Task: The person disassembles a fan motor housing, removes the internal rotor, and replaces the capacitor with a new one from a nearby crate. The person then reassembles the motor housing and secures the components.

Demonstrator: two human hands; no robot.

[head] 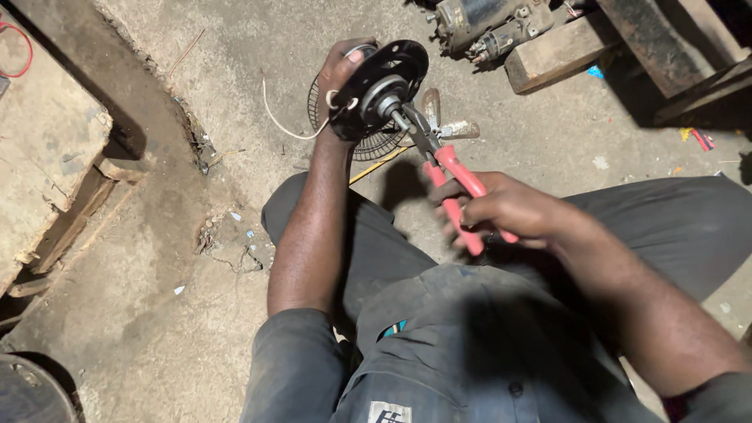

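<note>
Red pliers (454,188) grip motor (380,90); grille (376,145) seemingly behind.

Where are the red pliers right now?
In the head view, the red-handled pliers sit just right of centre, gripped by the right hand. Their tips bite the shaft of the black fan motor held up by the left hand.

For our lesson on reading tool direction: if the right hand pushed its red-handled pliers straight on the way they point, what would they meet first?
The right hand aims the pliers up-left; their nose already sits at the shaft of the black fan motor held by the left hand.
</note>
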